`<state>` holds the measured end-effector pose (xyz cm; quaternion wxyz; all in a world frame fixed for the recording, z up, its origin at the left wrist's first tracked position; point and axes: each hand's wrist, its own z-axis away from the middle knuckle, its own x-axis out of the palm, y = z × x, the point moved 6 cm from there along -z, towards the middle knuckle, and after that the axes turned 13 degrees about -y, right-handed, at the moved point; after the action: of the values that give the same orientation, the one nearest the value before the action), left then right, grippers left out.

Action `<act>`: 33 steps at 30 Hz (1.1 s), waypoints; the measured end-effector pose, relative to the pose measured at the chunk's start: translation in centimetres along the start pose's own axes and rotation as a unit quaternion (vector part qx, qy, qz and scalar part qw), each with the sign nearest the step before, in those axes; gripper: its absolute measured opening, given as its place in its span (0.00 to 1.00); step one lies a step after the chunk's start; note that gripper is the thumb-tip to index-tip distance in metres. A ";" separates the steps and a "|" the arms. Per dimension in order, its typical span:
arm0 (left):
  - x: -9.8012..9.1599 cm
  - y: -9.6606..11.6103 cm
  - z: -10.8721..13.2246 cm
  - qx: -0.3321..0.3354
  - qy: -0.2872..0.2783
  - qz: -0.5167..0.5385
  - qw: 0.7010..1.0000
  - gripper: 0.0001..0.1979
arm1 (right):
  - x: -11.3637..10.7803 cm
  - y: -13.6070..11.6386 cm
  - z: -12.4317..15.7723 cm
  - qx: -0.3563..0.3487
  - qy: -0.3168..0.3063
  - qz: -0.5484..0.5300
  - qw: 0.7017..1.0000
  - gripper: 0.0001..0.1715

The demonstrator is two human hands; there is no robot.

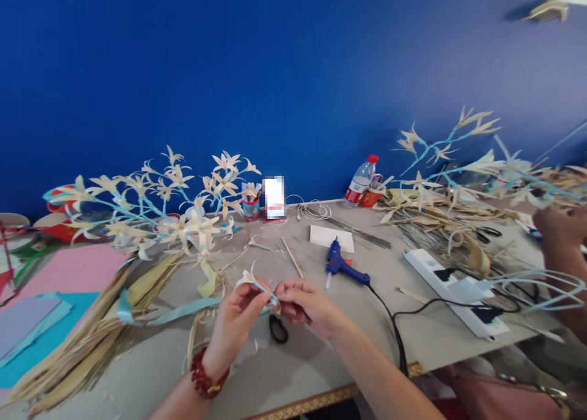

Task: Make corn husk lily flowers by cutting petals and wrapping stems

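Observation:
Both my hands meet over the middle of the table (302, 359). My left hand (236, 325), with a red bead bracelet on the wrist, pinches a small cream straw flower (250, 279) on a light blue wrapped stem. My right hand (305, 307) pinches the same stem just to the right, fingers closed on it. A light blue ribbon (174, 313) trails from the stem to the left across the table. A pair of black scissors (277, 329) lies on the table just below my hands.
A blue glue gun (342, 266) with a black cord lies right of my hands, near a white power strip (452, 288). Straw flower branches (160, 206) and dried leaves (87, 340) fill the left; more lie right. Another person's hand (562, 224) is at the right edge. A bottle (360, 184) stands by the blue wall.

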<state>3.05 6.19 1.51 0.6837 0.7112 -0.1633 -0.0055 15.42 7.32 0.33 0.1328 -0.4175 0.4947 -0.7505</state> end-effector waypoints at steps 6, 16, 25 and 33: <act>-0.8 -0.8 0.1 -0.008 0.027 0.000 1.000 0.08 | -3.7 -3.0 3.2 -0.060 0.162 0.357 0.918 0.14; -1.1 -2.0 -0.1 -0.029 0.024 0.009 0.999 0.09 | -15.0 -5.8 11.0 0.123 0.346 0.740 0.564 0.29; -1.1 -1.7 0.0 -0.037 0.031 -0.008 0.999 0.10 | -17.3 -5.7 10.0 0.102 0.275 0.737 0.609 0.23; -1.0 -1.5 -0.2 -0.033 0.030 -0.017 0.999 0.10 | -18.4 -8.3 12.3 0.021 0.300 0.666 0.683 0.23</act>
<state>2.49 6.66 -0.17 0.7116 0.6905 -0.1301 -0.0009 37.84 14.77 0.31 0.4512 0.2724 0.6396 -0.5596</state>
